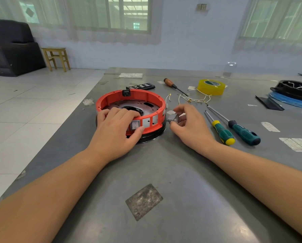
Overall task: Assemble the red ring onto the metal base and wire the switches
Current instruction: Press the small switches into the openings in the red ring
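Red ring: seated on the metal base, centre of frame, left of the tools
Fitted switch: white rocker, set in the ring's near wall, lower centre of the ring
Empty slots: two open cut-outs just right of the fitted switch
Left hand: draped over the near rim, fingers curled inside the ring, thumb pressing the outer wall beside the fitted switch; steadies the ring
Right hand: just right of the ring, fingertips pinching a small grey part, probably another switch body; held close to the ring's right edge
Wires: loose, with gold terminals, above the right hand, not yet attached
Screwdrivers: two green-handled, right of centre, untouched
Step in hand: likely switch fitting; wiring not begun
Next move calls for: lining the grey part up with an empty slot, pushing it in square while the left hand braces the wall
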Demonstrator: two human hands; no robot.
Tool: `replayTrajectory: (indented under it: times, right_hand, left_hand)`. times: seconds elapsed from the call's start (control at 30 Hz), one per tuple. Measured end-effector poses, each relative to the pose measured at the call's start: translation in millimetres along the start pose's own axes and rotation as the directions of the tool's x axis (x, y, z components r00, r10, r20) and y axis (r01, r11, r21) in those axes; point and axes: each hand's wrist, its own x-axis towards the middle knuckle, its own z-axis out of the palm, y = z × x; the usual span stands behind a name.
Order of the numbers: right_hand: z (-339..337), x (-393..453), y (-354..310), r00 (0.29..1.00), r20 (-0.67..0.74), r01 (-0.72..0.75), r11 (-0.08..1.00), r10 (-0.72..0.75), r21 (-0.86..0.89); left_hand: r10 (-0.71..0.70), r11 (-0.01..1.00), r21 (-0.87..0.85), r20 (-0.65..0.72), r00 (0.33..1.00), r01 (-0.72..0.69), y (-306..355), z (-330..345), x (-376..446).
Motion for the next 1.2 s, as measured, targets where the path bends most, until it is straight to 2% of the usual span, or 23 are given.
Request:
replayTrajectory:
  times: [0.2, 0.43, 0.63, 0.83, 1.2]
  right_hand:
    - [-2, -27, -22, 0.948, 0.006, 0.319, 0.948, -0.318, -0.010]
    - [-4, -35, -31, 0.860, 0.008, 0.510, 0.860, -0.510, -0.030]
    - [-5, -35, -35, 0.819, -0.006, 0.574, 0.819, -0.574, 0.013]
    - [-7, -36, -36, 0.802, -0.021, 0.597, 0.802, -0.597, 0.011]
    - [-6, -34, -32, 0.800, -0.033, 0.601, 0.798, -0.600, 0.042]
  left_hand:
    - [0.042, 0.999, -0.004, -0.008, 0.999, -0.042, 3, -3, -3]
    - [0.097, 0.995, -0.034, -0.029, 0.995, -0.098, 6, -5, -4]
    - [0.296, 0.955, 0.011, -0.144, 0.944, -0.298, 17, -2, -5]
    - [0.306, 0.950, -0.028, -0.131, 0.943, -0.312, 14, -1, -4]
    - [0.325, 0.944, 0.010, -0.170, 0.930, -0.328, 12, 0, -2]
